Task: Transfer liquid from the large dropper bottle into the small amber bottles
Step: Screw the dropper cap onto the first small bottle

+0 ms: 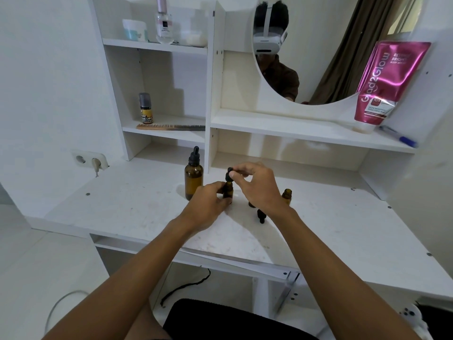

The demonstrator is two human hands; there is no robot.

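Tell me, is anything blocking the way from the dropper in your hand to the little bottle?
Nothing visible. The right hand holds the dropper right above the small amber bottle, which the left hand steadies. The large dropper bottle stands off to the left.

Both forearms are bare from wrist to elbow, with no sleeve, watch, ring or bracelet showing on the left hand (208, 200) or the right hand (259, 187). The fingernails are short and unpainted. In the mirror (343, 57) the person wears a white headset (268, 38) with a white strap running over dark hair, and a dark brown collared shirt (282, 79).
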